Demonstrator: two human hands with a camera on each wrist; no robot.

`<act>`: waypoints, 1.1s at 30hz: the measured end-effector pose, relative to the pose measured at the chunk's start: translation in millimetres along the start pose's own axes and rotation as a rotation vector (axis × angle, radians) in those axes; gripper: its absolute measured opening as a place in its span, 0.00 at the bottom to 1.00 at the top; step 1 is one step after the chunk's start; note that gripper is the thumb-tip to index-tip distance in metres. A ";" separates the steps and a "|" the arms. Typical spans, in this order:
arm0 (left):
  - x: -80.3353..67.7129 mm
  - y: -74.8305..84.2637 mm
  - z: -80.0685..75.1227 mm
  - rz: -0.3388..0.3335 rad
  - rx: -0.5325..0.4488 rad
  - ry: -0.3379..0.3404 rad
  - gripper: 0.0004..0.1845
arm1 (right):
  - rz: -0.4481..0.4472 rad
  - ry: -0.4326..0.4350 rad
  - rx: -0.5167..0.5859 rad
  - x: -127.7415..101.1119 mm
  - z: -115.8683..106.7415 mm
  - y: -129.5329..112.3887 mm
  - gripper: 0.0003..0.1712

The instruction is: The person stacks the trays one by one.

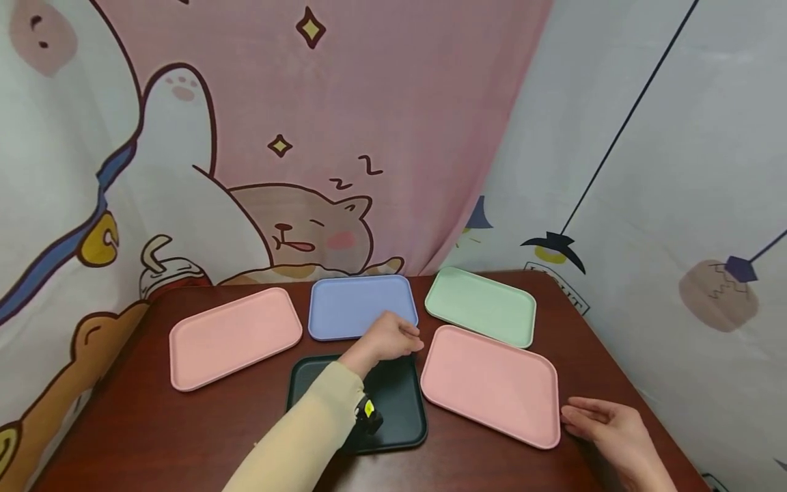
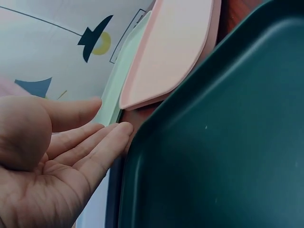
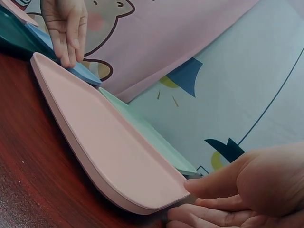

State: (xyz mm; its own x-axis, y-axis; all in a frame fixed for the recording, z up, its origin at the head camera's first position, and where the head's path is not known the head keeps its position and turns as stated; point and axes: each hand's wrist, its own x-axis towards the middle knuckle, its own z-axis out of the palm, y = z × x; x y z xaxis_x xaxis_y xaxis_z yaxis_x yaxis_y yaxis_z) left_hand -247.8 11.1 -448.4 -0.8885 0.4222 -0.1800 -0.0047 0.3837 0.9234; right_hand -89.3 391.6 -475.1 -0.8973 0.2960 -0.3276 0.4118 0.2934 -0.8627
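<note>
Reaching hand: my left hand (image 1: 389,339) stretches over the dark green tray (image 1: 393,410) to its far corner at about 1 o'clock; the fingers (image 2: 102,142) are straight and relaxed, gripping nothing, tips just beside that tray's rim, I judge so as to get a hold on the corner.
Right hand: my right hand (image 1: 605,425) rests on the table (image 1: 154,437) at 4 o'clock, fingers loosely extended and holding nothing, tips at the near corner of the nearer pink tray (image 1: 492,383), seemingly to steady it.
Dark green tray: lies flat at centre, closest to me.
Other trays: a second pink tray (image 1: 233,336) at 10 o'clock, blue tray (image 1: 350,304) at 12, mint tray (image 1: 482,305) at 1, fanned around the dark one.
Backdrop: cartoon curtain (image 1: 344,102) hangs behind.
</note>
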 end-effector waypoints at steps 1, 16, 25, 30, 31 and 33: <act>1.6 0.3 1.8 -0.003 0.005 0.000 0.18 | 0.001 -0.008 -0.001 1.1 0.4 0.1 0.34; 18.2 2.2 23.7 -0.057 0.097 0.024 0.13 | -0.035 -0.016 0.061 3.7 11.8 3.8 0.29; 19.7 1.5 35.6 -0.069 0.069 0.075 0.12 | -0.004 -0.008 0.102 2.7 9.3 5.3 0.31; 20.6 -5.8 37.1 -0.068 -0.060 0.081 0.13 | 0.009 -0.029 0.125 1.3 7.1 3.8 0.32; 20.6 -6.4 37.0 -0.064 -0.078 0.081 0.13 | 0.009 -0.032 0.125 0.8 6.4 3.2 0.32; 19.7 -6.3 36.3 -0.057 -0.101 0.084 0.13 | -0.005 -0.040 0.125 0.4 4.5 2.5 0.33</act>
State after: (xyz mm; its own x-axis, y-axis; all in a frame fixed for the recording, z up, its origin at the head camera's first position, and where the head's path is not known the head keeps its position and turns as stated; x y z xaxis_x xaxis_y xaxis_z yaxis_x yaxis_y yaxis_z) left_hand -248.6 46.9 -470.0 -0.9206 0.3306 -0.2077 -0.0982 0.3188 0.9427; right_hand -89.4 388.3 -479.1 -0.9059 0.2579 -0.3358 0.3863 0.1787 -0.9049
